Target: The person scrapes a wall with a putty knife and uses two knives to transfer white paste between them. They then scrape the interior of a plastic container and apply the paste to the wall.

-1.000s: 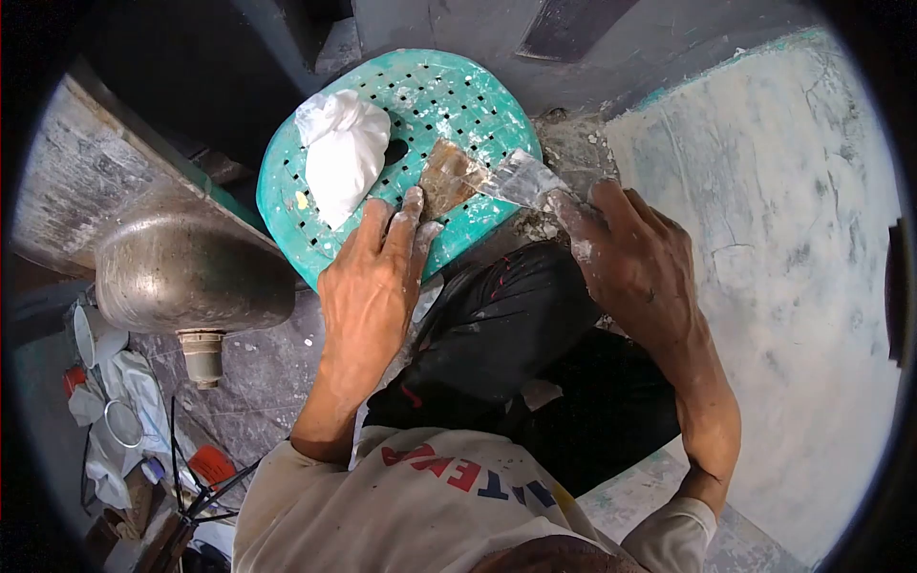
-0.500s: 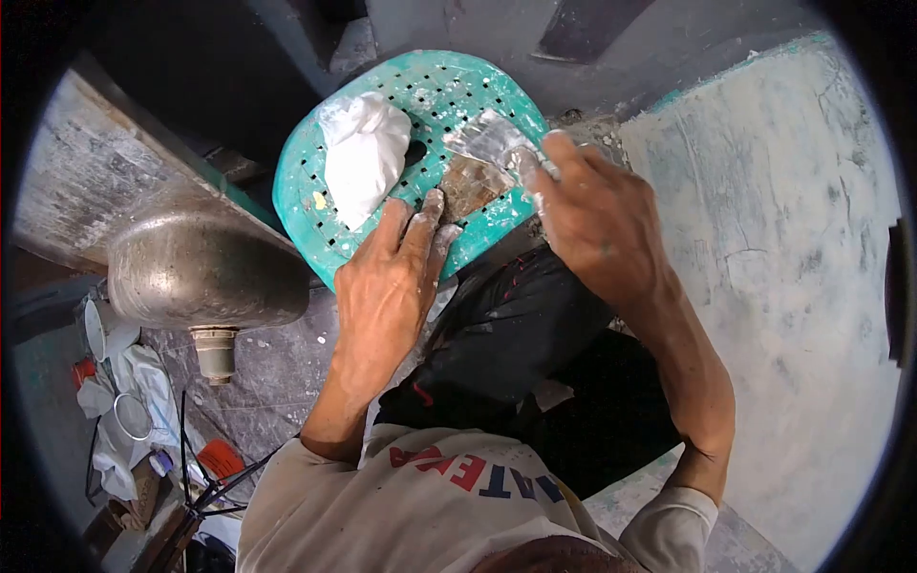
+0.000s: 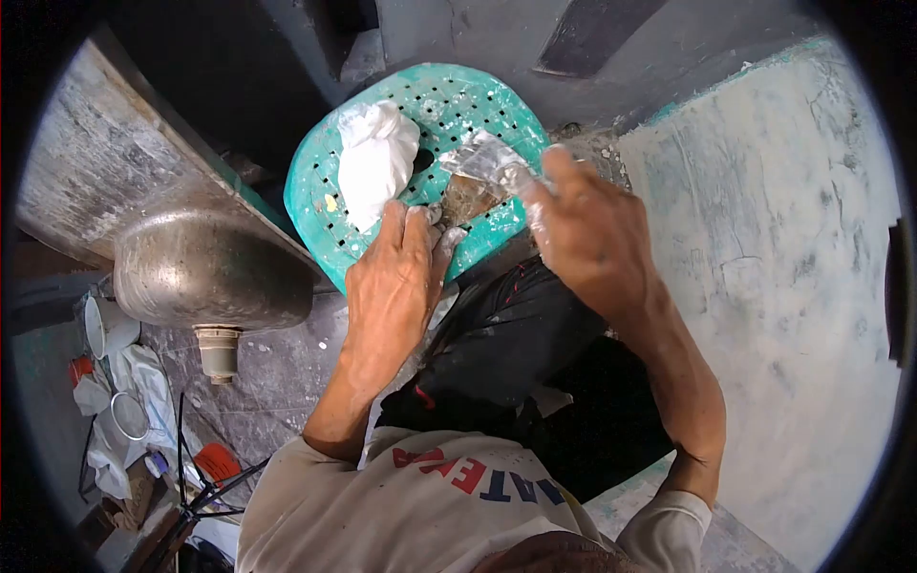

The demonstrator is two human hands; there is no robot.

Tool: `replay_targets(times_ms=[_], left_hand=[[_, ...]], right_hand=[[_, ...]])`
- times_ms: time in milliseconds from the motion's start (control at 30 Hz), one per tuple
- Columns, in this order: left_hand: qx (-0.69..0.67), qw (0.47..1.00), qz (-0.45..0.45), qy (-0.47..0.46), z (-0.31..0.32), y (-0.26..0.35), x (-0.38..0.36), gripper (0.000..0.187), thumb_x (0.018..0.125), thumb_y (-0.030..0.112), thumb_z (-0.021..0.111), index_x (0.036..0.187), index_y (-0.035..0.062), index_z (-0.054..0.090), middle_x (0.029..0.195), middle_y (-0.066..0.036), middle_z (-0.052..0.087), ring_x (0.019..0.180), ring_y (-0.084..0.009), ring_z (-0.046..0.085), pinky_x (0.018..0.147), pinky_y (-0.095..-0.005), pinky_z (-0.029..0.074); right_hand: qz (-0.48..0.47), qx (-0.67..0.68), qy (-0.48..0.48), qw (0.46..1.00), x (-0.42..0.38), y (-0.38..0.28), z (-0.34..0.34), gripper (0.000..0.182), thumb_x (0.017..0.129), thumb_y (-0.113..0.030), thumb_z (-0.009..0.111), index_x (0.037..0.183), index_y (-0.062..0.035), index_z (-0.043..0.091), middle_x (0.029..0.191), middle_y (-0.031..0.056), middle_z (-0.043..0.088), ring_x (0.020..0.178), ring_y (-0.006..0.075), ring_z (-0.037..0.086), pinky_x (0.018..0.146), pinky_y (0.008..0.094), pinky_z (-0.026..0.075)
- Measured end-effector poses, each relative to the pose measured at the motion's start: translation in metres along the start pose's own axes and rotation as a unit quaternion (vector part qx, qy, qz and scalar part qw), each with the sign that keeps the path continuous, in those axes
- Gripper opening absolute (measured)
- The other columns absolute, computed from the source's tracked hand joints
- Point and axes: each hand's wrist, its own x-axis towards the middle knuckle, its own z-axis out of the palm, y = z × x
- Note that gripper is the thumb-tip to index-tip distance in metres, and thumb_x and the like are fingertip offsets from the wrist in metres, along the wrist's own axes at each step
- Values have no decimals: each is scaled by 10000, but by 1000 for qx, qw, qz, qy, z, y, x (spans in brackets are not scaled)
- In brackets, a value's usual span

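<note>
A green plastic stool seat [image 3: 449, 81] with small holes, spattered with white, is before me. My right hand [image 3: 597, 229] is closed round a putty knife [image 3: 482, 158] whose wide blade is smeared with white paste. The blade lies over a brownish flat piece [image 3: 473, 199] on the seat. My left hand [image 3: 396, 277] grips the near left corner of that piece, its fingertips white with paste; the thumb side is partly hidden. Just left of it sits a white plastic bag [image 3: 377, 162], bulging and twisted at the top.
A metal sink basin [image 3: 210, 263] with a drain fitting [image 3: 218, 353] hangs at the left. Below it lie a white bucket [image 3: 110, 327], bags and an orange-red item [image 3: 218, 462]. A white-plastered surface [image 3: 764, 286] fills the right side, and a dark wall [image 3: 478, 29] stands ahead.
The putty knife and right hand have shifted slightly down and left over the brownish piece. The whole view has moved a little, so the stool appears lower and further right.
</note>
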Motion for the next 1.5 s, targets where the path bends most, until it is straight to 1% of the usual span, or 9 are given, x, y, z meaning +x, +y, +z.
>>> replay_targets(times_ms=[300,400,500,600,733,1100,1300,1367,1500], left_hand=[[-41,996,56,60,-1,-4,-2,280,965,197,752,1102,19,584,998,-161,566,783,-388,678,629,-482,538],[-46,996,43,58,1,-4,-3,270,965,186,750,1110,22,592,999,-165,567,807,-392,684,646,-488,539],[-32,996,45,64,0,-4,-2,239,963,179,751,1073,17,614,978,-176,598,794,-414,670,653,-492,535],[-113,989,52,82,-5,-3,-1,238,1030,192,686,1042,-38,630,866,-161,660,703,-298,686,611,-405,528],[-443,885,-133,-51,-6,15,-1,294,1115,280,559,1058,13,666,782,-16,614,541,-50,494,485,-235,368],[-242,961,131,-22,28,61,2,223,1032,111,629,1181,-38,699,908,-197,666,776,-339,643,722,-385,514],[-326,941,3,-89,18,74,9,260,1096,188,575,1157,-35,694,821,-112,677,701,-165,615,676,-345,521],[-438,882,-53,-165,26,80,9,321,1119,282,533,1062,-7,661,831,-54,672,665,-106,546,627,-283,464],[-555,798,-71,-225,49,85,11,287,1125,304,515,1070,39,612,789,-17,599,634,-86,506,582,-267,424]], right_hand=[[254,249,50,933,-68,91,-121,429,1073,-351,594,1320,-11,679,1085,104,710,948,182,679,787,303,555],[313,451,123,827,-196,246,-97,389,1072,-336,593,1297,-29,673,1088,97,720,972,165,689,773,303,574],[162,-125,-224,953,-199,262,85,245,986,-155,644,1201,-42,677,1119,178,728,1011,329,715,879,458,576],[315,-72,-286,902,-160,188,31,327,930,-49,626,1254,-19,659,1185,221,703,1079,413,687,971,512,536],[246,105,0,964,-159,151,-24,396,901,43,623,1293,-4,656,1200,229,710,1088,443,683,958,484,534],[96,166,-24,981,-132,57,-104,328,953,-113,697,1267,-17,688,1226,216,710,1082,419,683,958,478,535],[255,37,112,960,-150,110,-102,292,993,-108,655,1269,-20,685,1270,226,701,1146,393,678,1004,451,529],[282,318,94,900,-165,85,-109,302,998,-74,649,1293,-18,677,1339,220,683,1220,370,659,1045,448,506],[346,291,85,888,-215,87,-88,361,1005,-10,624,1366,-12,636,1368,183,672,1255,326,639,1104,432,472]])
